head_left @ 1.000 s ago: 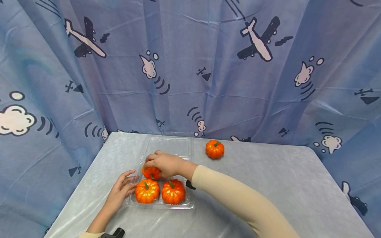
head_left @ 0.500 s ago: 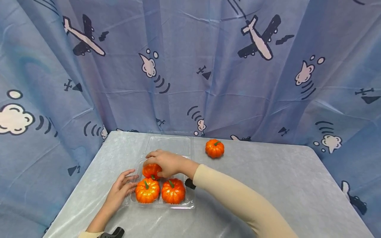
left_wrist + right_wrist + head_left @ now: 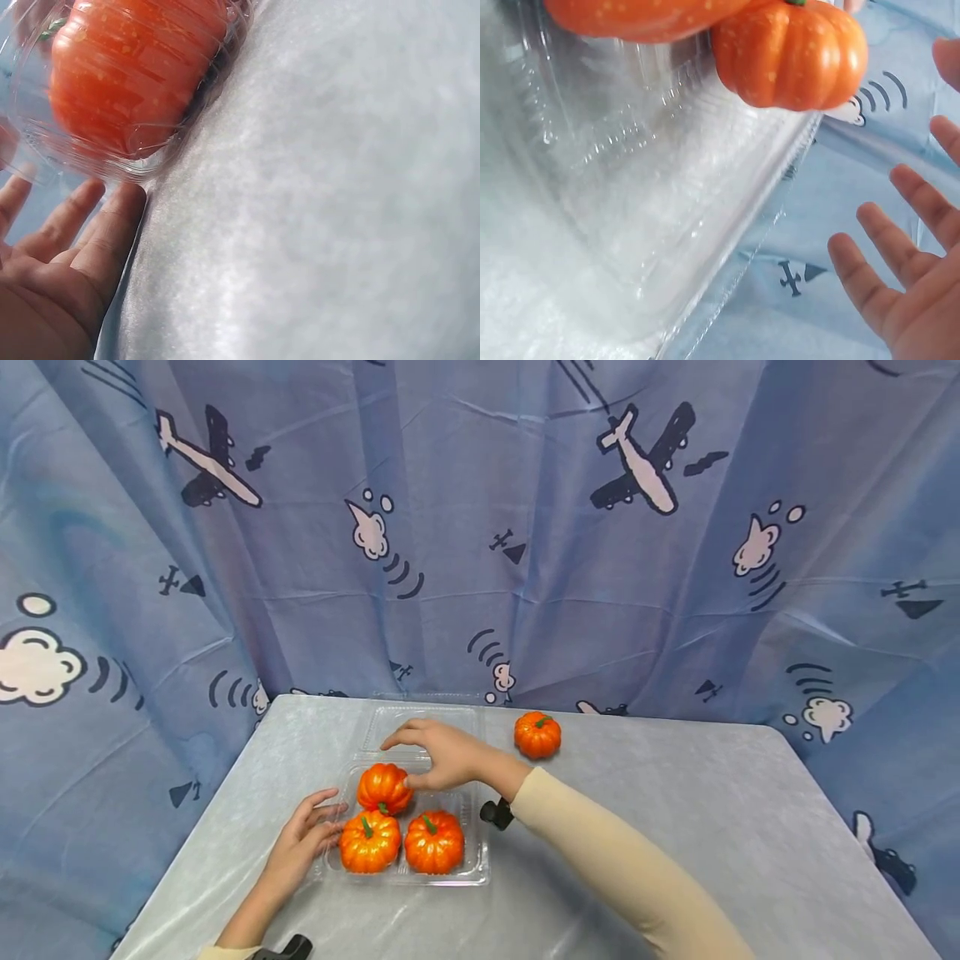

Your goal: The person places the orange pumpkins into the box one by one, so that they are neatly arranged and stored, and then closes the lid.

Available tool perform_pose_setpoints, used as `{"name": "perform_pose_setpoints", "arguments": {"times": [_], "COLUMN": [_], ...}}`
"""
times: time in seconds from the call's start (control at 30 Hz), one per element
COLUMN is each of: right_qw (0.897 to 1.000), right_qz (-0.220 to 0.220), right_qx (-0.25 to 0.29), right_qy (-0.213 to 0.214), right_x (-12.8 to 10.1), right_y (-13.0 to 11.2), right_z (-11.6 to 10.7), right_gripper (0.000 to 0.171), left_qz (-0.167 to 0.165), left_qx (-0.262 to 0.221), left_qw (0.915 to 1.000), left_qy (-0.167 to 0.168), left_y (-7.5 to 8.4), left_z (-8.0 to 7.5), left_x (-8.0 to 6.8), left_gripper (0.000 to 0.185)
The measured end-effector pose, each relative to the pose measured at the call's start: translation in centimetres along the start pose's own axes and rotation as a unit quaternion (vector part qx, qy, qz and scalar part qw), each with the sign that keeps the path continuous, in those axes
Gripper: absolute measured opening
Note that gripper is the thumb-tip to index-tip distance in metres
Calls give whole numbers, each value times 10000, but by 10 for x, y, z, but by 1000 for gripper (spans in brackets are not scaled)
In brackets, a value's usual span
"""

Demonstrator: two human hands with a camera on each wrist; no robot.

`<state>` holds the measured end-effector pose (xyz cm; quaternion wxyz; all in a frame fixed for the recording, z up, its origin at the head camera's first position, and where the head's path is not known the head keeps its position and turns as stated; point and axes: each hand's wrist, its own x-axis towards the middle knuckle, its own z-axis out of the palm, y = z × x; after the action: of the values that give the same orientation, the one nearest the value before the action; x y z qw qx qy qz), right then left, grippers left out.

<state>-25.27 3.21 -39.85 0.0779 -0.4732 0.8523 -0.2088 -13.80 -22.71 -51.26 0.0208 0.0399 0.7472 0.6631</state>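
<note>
A clear plastic clamshell box [image 3: 477, 860] lies with its lid folded back, holding three small orange pumpkins. The far-left pumpkin [image 3: 384, 788] sits behind the near-left pumpkin [image 3: 370, 842]; the near-right pumpkin [image 3: 435, 842] is beside that one. My right hand [image 3: 446, 756] hovers over the box's far side with fingers spread, holding nothing. In the right wrist view its fingers [image 3: 877, 232] are extended and apart. My left hand [image 3: 303, 835] is at the box's left side, and in the left wrist view its straight fingertips [image 3: 131, 196] are right at the clear wall.
A fourth pumpkin [image 3: 537, 735] rests on the table [image 3: 637, 793] behind and right of the box. The lid [image 3: 382, 720] lies flat toward the back edge. A blue curtain [image 3: 465, 568] with aeroplane prints hangs behind the table.
My right hand has let go of the far-left pumpkin, opening its fingers and lifting up and to the right. The pumpkin stays in the box. My left hand has stayed in place.
</note>
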Motion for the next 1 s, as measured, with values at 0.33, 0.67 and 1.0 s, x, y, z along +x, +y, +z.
{"name": "perform_pose_setpoints", "arguments": {"times": [0.33, 0.67, 1.0], "right_qw": [9941, 9792, 9505], "right_qz": [675, 1166, 1612], "right_qx": [62, 222, 899], "right_qy": [847, 1647, 2501], "right_x": [-23, -50, -73], "right_y": [12, 32, 57], "right_z": [-14, -26, -31], "right_gripper": [42, 38, 34], "left_qz": [-122, -11, -20], "left_qx": [37, 2, -20], "left_qw": [9999, 10000, 10000], "left_qy": [50, 43, 8], "left_y": [-1, -2, -1], "left_z": [0, 0, 1], "left_x": [-2, -2, -1], "left_gripper": [44, 44, 45]}}
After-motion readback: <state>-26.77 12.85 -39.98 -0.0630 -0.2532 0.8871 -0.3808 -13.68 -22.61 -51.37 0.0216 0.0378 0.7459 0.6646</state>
